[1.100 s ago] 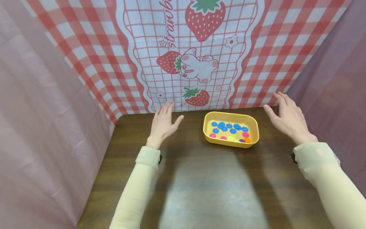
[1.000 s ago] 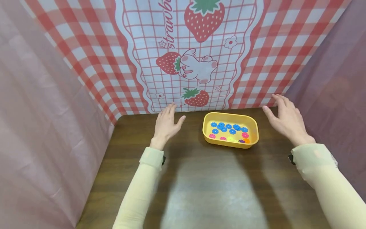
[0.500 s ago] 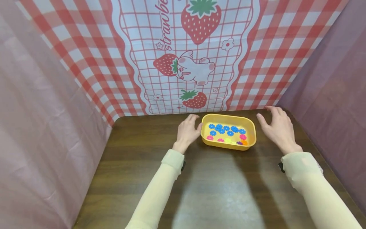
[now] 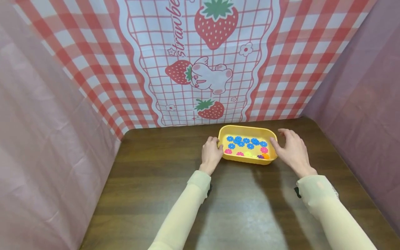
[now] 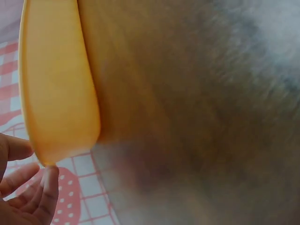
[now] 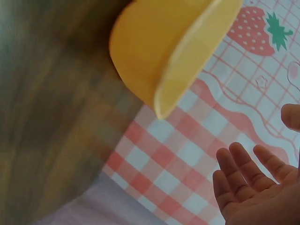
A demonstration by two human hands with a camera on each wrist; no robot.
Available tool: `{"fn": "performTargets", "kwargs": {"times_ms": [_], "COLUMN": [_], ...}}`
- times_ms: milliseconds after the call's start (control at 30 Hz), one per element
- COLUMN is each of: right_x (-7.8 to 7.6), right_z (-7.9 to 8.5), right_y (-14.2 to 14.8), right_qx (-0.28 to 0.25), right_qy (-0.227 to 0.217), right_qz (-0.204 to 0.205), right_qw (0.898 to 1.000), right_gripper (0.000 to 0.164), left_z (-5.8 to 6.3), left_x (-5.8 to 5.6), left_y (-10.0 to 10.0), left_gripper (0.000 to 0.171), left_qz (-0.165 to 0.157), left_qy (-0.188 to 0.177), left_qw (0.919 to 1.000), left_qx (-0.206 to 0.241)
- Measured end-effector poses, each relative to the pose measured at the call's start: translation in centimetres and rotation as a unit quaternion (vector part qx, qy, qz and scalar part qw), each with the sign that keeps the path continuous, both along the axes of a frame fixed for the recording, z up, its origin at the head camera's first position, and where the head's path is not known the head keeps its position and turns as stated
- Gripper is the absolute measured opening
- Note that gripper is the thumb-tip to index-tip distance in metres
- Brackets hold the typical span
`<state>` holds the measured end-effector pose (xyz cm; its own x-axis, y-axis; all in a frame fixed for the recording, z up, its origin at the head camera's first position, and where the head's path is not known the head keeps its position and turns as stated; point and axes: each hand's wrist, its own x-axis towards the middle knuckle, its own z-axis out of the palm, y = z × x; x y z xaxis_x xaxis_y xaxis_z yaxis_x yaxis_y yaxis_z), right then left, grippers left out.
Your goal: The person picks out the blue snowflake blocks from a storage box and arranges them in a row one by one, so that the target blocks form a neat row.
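Observation:
A yellow plastic tub (image 4: 247,160) stands on the table near its back edge. Inside lie several blue flower-shaped discs (image 4: 250,146), with a few pink discs (image 4: 228,151), a yellow-green disc (image 4: 248,154), an orange disc (image 4: 266,156) and a purple disc (image 4: 260,157). My left hand (image 4: 211,155) pinches the tub's left end, thumb and fingers on either side of the rim in the left wrist view. Close to the right end is my right hand (image 4: 292,151), its fingers spread and bent a little; the right wrist view shows a gap between this hand (image 6: 258,192) and the tub.
The brown wooden table (image 4: 150,194) meets a red-and-white checked strawberry cloth (image 4: 275,86) hanging behind the tub. Pale pink curtains enclose the left side (image 4: 56,146) and the right side (image 4: 359,114).
My left hand has moved right to the tub and taken hold of its left rim. My right hand has come left and nearer, up to the tub's right end.

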<state>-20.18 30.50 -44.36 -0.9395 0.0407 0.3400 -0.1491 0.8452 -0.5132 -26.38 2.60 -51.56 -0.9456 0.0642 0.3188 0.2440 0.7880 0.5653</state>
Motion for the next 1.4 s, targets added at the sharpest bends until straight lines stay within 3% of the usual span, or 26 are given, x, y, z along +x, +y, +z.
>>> {"fn": "performTargets", "kwargs": {"times_ms": [333, 633, 933, 1167, 1400], "right_x": [0.1, 0.0, 0.1, -0.3, -0.6], "right_z": [-2.2, -2.7, -3.1, -2.9, -3.5], "right_y": [-1.5, -1.8, -2.3, -3.5, -5.1], "right_qx": [-0.007, -0.005, 0.002, -0.011, -0.02], "right_qy": [-0.023, -0.038, -0.037, -0.063, -0.063], "right_qz": [0.008, 0.005, 0.008, 0.019, 0.028], "right_qw": [1.0, 0.999, 0.999, 0.998, 0.997], "right_gripper": [0.06, 0.06, 0.051, 0.054, 0.05], "left_z": [-0.7, -0.7, -0.5, 0.0, -0.6], "left_x": [0.1, 0.9, 2.4, 3.6, 5.5], "left_y": [-0.3, -1.1, -3.2, -5.2, -7.1], "left_gripper": [0.016, 0.023, 0.026, 0.026, 0.027], "left_qz": [0.039, 0.049, 0.06, 0.063, 0.066], "left_qy": [-0.031, -0.048, -0.067, -0.059, -0.05], "left_qw": [0.9958, 0.9928, 0.9928, 0.9918, 0.9881], "left_qx": [0.077, 0.097, 0.078, 0.094, 0.129]}}
